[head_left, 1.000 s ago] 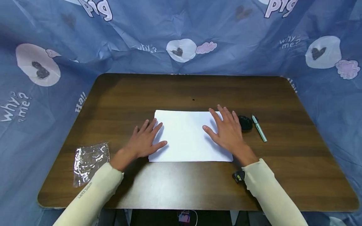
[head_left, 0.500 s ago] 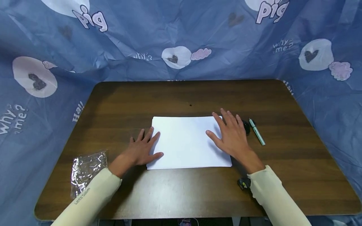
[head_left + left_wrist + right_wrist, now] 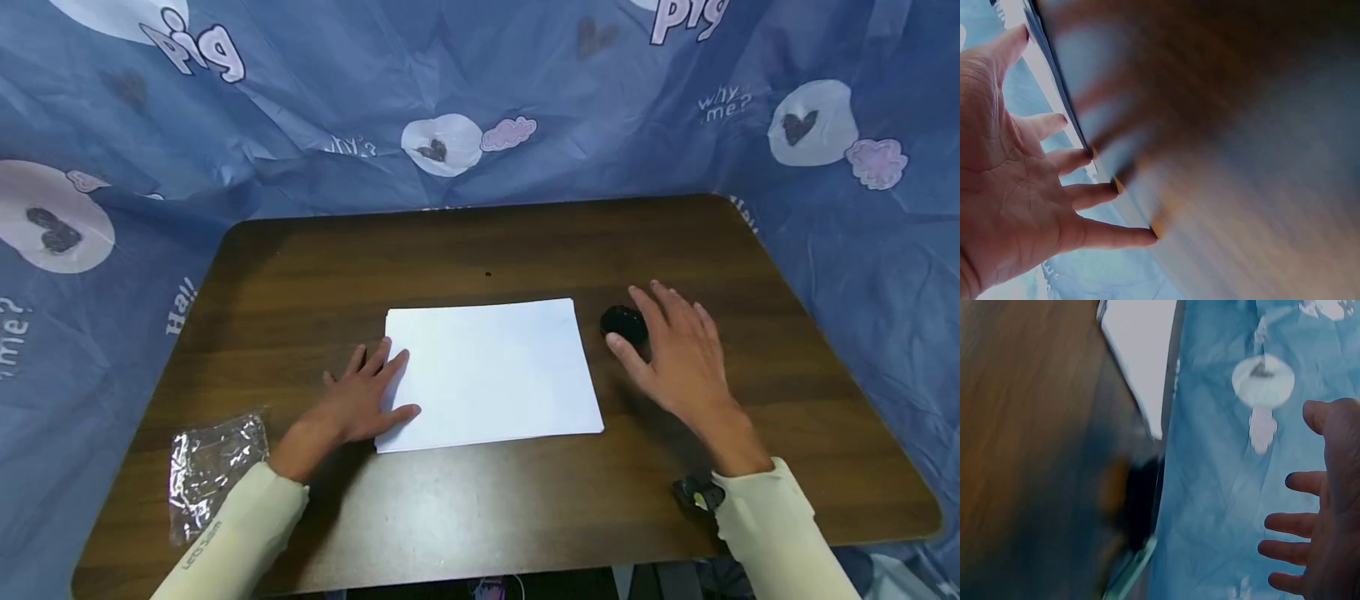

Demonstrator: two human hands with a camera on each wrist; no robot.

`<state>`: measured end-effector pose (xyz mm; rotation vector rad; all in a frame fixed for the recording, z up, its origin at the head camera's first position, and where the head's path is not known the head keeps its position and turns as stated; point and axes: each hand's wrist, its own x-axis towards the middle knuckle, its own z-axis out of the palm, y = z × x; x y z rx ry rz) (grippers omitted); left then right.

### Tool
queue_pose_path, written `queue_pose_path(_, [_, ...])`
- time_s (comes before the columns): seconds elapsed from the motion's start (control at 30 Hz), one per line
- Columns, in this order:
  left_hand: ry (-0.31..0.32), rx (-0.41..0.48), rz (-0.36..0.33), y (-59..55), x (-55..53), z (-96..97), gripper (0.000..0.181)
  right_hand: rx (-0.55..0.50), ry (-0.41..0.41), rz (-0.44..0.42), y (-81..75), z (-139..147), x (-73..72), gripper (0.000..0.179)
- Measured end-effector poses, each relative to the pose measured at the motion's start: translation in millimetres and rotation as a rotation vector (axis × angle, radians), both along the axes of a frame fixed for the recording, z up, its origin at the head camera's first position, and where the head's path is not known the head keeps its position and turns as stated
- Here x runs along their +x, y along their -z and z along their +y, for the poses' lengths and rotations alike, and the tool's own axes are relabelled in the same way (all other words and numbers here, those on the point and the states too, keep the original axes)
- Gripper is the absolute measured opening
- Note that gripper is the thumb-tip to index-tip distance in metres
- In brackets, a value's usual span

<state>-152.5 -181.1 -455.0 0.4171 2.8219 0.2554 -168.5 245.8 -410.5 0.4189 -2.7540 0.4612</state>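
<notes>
White paper (image 3: 491,375) lies flat mid-table, apparently more than one sheet. My left hand (image 3: 356,400) rests with spread fingers at its left edge. In the left wrist view that hand (image 3: 1029,169) has its fingertips at the table surface. My right hand (image 3: 682,358) is right of the paper, fingers extended, holding nothing. Beside its thumb sits a small black rounded object (image 3: 622,323), its kind unclear. A light green pen (image 3: 1130,572) lies by that object in the right wrist view; from the head, the right hand hides it.
A crumpled clear plastic bag (image 3: 213,475) lies at the left of the brown wooden table (image 3: 450,517), partly under the left sleeve. A blue printed sheet (image 3: 337,83) hangs round the back and sides. Something dark is worn at the right wrist (image 3: 697,496).
My right hand has moved right, off the paper's right side, over to the black object and pen. My left hand stays on the left edge. The head view has shifted and tilted slightly.
</notes>
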Motion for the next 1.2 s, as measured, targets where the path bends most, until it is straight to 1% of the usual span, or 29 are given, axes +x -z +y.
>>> queue_pose_path(0.1, [-0.015,-0.011,-0.043,3.2,10.5,-8.8,0.09,-0.019,0.009,-0.04,9.2,8.3,6.9,0.069])
queue_pose_path(0.17, [-0.017,-0.034,-0.069,1.8,11.0,-10.8,0.09,-0.034,0.013,-0.058,12.7,14.2,9.6,0.068])
queue_pose_path(0.2, [-0.017,-0.041,-0.078,0.2,9.0,-10.2,0.09,-0.039,0.018,-0.064,13.2,17.5,10.2,0.067])
queue_pose_path(0.3, [0.0,-0.046,-0.067,-4.6,-2.4,-4.4,0.089,-0.067,0.041,-0.072,11.5,27.7,11.3,0.067])
queue_pose_path(0.37, [0.023,-0.025,-0.042,-9.5,-18.0,7.8,0.088,-0.067,0.071,-0.066,3.7,41.1,10.2,0.067])
queue_pose_path(0.4, [0.031,-0.017,-0.04,-11.2,-23.3,13.0,0.088,-0.059,0.083,-0.063,1.0,46.5,9.9,0.067])
queue_pose_path(0.43, [0.036,-0.014,-0.044,-11.8,-26.9,16.8,0.088,-0.046,0.09,-0.065,-1.0,51.4,9.6,0.068])
queue_pose_path(0.5, [0.039,-0.021,-0.064,-11.2,-29.4,21.3,0.089,-0.013,0.101,-0.083,-3.1,60.1,9.1,0.068])
queue_pose_path(0.57, [0.041,-0.024,-0.075,-8.7,-28.7,22.6,0.089,0.014,0.111,-0.097,-4.1,68.1,8.3,0.068])
queue_pose_path(0.67, [0.049,-0.007,-0.07,-5.6,-26.4,21.9,0.089,0.033,0.137,-0.108,-5.4,78.6,8.5,0.068])
queue_pose_path(0.73, [0.044,0.009,-0.066,-5.2,-23.6,18.4,0.09,0.039,0.152,-0.104,-3.9,81.6,8.2,0.067])
queue_pose_path(0.8, [0.028,0.007,-0.079,-6.0,-19.3,12.4,0.09,0.046,0.155,-0.115,-0.1,80.2,7.2,0.067])
queue_pose_path(0.93, [-0.013,-0.021,-0.117,-8.4,-9.3,-2.3,0.09,0.041,0.131,-0.132,10.8,70.6,2.7,0.067])
queue_pose_path(1.03, [-0.012,-0.027,-0.126,-10.1,-7.4,-5.2,0.09,0.035,0.134,-0.138,14.8,69.5,2.0,0.067])
queue_pose_path(1.07, [-0.008,-0.025,-0.126,-10.3,-7.5,-4.8,0.09,0.037,0.14,-0.153,15.5,70.3,2.0,0.067])
queue_pose_path(1.2, [0.006,-0.028,-0.127,-9.7,-9.0,1.3,0.091,0.078,0.167,-0.187,19.2,77.4,3.4,0.067])
